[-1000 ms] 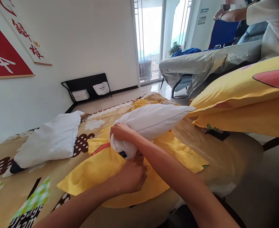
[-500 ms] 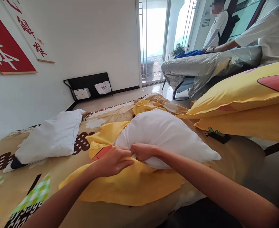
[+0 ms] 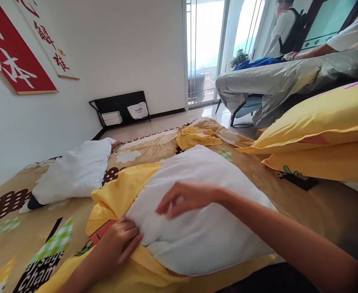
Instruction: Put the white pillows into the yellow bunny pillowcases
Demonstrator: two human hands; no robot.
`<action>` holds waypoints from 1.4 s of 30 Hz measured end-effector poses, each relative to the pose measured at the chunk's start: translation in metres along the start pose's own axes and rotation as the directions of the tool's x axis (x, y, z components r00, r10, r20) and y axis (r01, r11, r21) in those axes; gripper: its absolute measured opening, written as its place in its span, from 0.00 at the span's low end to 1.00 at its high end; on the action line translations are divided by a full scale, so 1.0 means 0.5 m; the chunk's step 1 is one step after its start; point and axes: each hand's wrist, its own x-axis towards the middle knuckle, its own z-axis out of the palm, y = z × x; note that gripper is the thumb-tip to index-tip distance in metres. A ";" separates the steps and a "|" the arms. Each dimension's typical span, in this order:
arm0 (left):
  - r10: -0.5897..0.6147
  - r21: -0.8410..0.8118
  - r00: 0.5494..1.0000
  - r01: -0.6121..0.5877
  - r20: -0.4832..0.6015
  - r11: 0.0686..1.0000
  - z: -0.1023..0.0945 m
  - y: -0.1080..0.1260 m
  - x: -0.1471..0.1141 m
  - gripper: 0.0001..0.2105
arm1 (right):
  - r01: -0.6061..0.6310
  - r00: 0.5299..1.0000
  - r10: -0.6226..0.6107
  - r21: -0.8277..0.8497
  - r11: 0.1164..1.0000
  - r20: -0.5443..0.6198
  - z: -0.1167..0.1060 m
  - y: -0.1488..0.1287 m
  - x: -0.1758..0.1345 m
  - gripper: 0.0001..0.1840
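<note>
A white pillow (image 3: 203, 236) lies on the bed in front of me, its left end partly inside a yellow pillowcase (image 3: 121, 187) with a red printed patch. My left hand (image 3: 121, 240) is closed at the mouth of the case, where yellow cloth meets the pillow; its fingertips are partly hidden. Above the middle of the pillow is my right hand (image 3: 182, 199), fingers curved and apart with nothing in them, slightly blurred.
A second white pillow (image 3: 75, 173) lies on the left of the patterned bedsheet (image 3: 148, 154). Crumpled yellow cloth (image 3: 195, 137) sits at the far side. Yellow-covered pillows (image 3: 325, 122) are stacked at right. Beyond, two people stand by a table with a grey cover (image 3: 258, 83).
My right hand has let go of the cloth and lifted over the pillow. The left hand has moved left and down, and the pillow now lies flatter and nearer to me.
</note>
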 end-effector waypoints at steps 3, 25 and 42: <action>0.037 0.052 0.999 -0.037 0.014 0.998 0.004 0.017 -0.010 0.16 | -0.359 0.865 0.202 -0.285 0.889 -0.460 -0.088 0.084 0.004 0.31; -0.311 0.438 0.943 0.330 -0.115 0.837 -0.092 0.075 0.273 0.17 | -0.588 0.808 0.394 -0.559 0.584 -0.438 0.105 -0.059 -0.009 0.11; -0.262 0.194 0.923 0.322 -0.284 0.926 -0.169 0.125 0.259 0.17 | -0.678 0.735 0.315 -0.638 0.365 -0.601 0.030 -0.018 0.031 0.17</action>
